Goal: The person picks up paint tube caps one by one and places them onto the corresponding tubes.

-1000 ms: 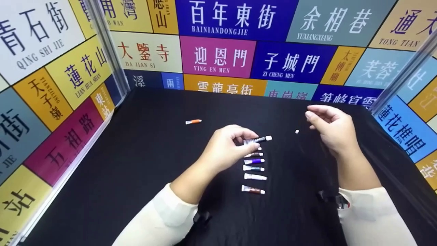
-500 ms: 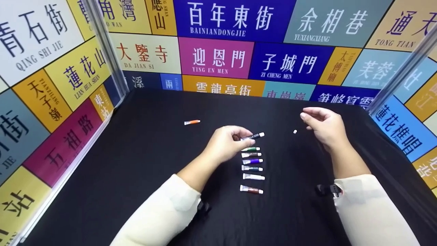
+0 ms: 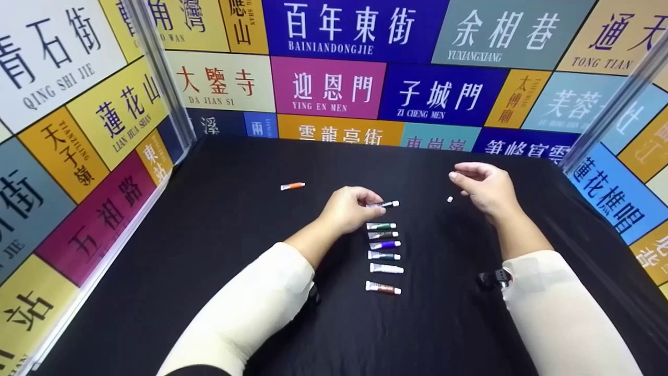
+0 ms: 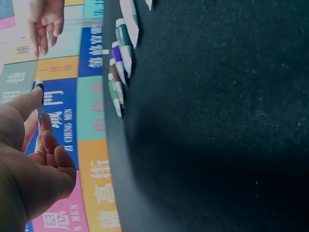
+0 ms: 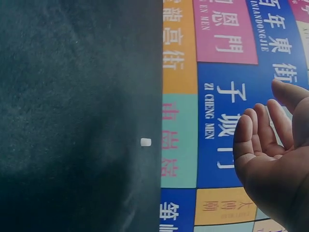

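Note:
My left hand (image 3: 348, 210) pinches a black paint tube (image 3: 390, 204) between thumb and fingers, its white-capped end pointing right. In the left wrist view this paint tube (image 4: 40, 99) stands out past the thumb. Just nearer than the hand, a column of small tubes lies on the black cloth: green (image 3: 381, 226), dark brown (image 3: 383, 235), purple (image 3: 385, 245), teal (image 3: 384, 256), white (image 3: 386, 268) and red-brown (image 3: 383, 288). My right hand (image 3: 488, 190) hovers at the right with loosely bent fingers, holding nothing. Left of it a small white cap (image 3: 450, 199) lies on the cloth.
An orange tube (image 3: 293, 186) lies apart at the back left. Black cloth (image 3: 219, 250) covers the table. Colourful sign-printed panels (image 3: 329, 86) stand behind and along both sides, with clear posts at the corners.
My left hand has moved slightly back and left with the black paint tube, uncovering the green and dark brown tubes. My right hand has drifted left towards the white cap.

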Available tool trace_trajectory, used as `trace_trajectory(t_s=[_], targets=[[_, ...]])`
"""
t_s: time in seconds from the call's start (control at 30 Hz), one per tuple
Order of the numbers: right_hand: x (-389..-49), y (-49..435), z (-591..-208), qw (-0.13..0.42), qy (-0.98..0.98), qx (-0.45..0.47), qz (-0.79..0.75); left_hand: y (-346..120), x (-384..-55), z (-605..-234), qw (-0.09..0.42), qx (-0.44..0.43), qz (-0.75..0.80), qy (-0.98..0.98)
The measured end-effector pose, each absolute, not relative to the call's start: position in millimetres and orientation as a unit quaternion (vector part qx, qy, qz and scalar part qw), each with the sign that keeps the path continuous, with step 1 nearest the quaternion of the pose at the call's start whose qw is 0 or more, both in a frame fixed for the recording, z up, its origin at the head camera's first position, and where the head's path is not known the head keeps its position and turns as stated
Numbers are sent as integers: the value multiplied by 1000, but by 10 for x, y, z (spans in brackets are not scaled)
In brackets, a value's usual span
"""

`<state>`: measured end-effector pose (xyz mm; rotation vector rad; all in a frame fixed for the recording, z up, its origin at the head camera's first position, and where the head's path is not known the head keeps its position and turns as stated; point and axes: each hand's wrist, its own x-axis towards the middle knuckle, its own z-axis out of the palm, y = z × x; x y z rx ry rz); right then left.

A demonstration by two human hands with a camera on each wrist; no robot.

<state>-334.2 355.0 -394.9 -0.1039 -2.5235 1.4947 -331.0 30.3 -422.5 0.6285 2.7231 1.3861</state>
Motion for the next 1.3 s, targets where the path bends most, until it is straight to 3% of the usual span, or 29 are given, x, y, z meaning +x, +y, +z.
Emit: trace_trajectory(t_s=[0.6, 1.3], targets=[[-3604, 3634, -4274, 23, -820, -116, 560, 394, -3637, -4440, 57, 154, 440, 883], [-3716, 3743, -4620, 6, -817, -151, 557, 531, -3712, -4599, 87, 146, 400, 900]])
